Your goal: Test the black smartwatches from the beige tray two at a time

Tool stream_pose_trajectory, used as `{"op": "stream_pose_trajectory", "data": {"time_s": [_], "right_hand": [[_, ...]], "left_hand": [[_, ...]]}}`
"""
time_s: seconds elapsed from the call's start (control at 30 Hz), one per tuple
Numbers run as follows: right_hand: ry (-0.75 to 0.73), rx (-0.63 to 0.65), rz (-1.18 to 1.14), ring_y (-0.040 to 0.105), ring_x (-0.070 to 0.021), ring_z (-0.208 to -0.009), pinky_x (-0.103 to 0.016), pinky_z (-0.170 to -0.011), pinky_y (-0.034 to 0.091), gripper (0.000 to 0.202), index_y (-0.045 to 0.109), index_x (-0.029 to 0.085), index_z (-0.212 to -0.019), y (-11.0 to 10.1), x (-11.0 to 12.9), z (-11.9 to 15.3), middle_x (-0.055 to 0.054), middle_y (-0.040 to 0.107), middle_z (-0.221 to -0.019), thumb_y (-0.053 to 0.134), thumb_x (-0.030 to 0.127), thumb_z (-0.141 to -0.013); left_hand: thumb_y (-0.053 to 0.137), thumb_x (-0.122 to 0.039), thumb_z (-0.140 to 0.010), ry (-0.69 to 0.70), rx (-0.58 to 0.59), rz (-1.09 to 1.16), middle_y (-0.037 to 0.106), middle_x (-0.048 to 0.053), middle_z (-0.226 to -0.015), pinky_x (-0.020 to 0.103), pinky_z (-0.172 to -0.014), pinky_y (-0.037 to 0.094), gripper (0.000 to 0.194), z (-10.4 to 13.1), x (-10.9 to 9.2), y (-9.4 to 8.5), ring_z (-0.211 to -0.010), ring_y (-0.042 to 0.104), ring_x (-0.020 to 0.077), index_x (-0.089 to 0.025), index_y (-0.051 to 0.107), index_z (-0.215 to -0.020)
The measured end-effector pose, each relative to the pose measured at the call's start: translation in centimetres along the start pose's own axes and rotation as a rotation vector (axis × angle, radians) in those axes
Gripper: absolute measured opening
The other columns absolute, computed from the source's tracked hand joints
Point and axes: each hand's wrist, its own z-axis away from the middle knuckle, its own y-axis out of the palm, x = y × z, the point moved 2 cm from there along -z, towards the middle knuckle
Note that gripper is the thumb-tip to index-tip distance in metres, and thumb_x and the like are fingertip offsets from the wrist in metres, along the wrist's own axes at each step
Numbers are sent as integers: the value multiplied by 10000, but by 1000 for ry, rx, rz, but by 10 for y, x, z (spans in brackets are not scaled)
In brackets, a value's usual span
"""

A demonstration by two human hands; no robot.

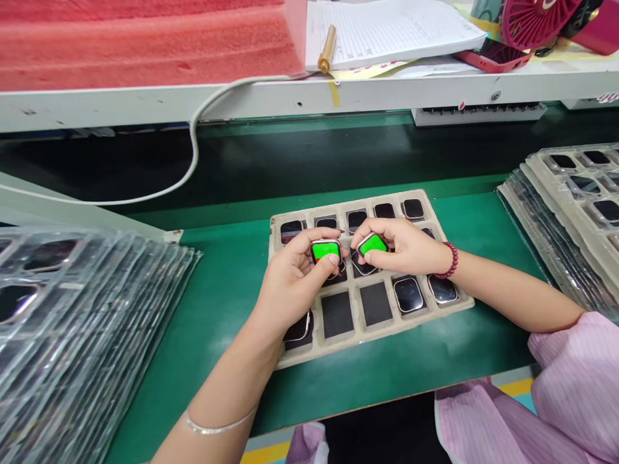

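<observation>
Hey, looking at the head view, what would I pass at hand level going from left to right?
Clear plastic tray stack → left hand holding a green-screened watch → right hand holding a second green-screened watch → red beaded bracelet → right-side tray stack.

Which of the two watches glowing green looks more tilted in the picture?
The more tilted watch is the one in the right hand: its edges slant clearly. The other watch, in the left hand, looks nearly level.

I can make out no words, brands or numbers; the lined paper [401,32] before me is too indistinct to read.
</observation>
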Motion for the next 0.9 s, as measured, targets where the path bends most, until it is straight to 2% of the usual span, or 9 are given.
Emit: {"op": "stream_pose_trajectory", "data": {"time_s": [0.37, 0.53, 0.63, 0.77, 0.9], "right_hand": [[13, -1, 4, 621, -155, -777, -261, -710, 481, 178, 582, 148, -963, 1, -2, 2, -29, 646, -852, 558, 120, -789], [3, -26, -15, 617, -163, -798, -263, -712, 480, 211, 591, 148, -995, 1, -2, 3, -43, 645, -893, 592, 152, -784], [2, -41, -11, 615, -158, -780, -257, -694, 478, 206, 598, 144, -992, 3, -2, 3, -47, 652, -886, 581, 154, -788], [13, -63, -34, 614, -157, -765, -244, -654, 477, 199, 595, 139, -985, 4, -5, 0, -56, 658, -879, 584, 183, -791], [91, -32, -111, 594, -123, -691, -213, -583, 469, 221, 584, 140, -1049, 4, -7, 0, -65, 654, -904, 518, 190, -844]], "left_hand": [[625, -420, -817, -20, 3, -26, 679, 49, -811, 204, -482, 441, 343, 0, 4, -2, -607, 598, 131, -169, 630, -1050], [666, -432, -775, 29, 11, -13, 679, 59, -846, 230, -537, 481, 405, -1, -1, -1, -641, 609, 145, -165, 613, -1074], [660, -455, -773, 2, 35, -15, 678, 73, -873, 250, -560, 490, 431, -1, -1, -2, -647, 609, 153, -158, 605, -1081], [650, -442, -783, 6, 51, -8, 668, 87, -965, 275, -641, 508, 443, -5, 9, -5, -725, 619, 169, -163, 592, -1122], [627, -426, -800, 37, 62, 62, 666, 81, -926, 291, -664, 512, 406, -7, 18, -3, -734, 610, 170, -162, 592, -1106]]}}
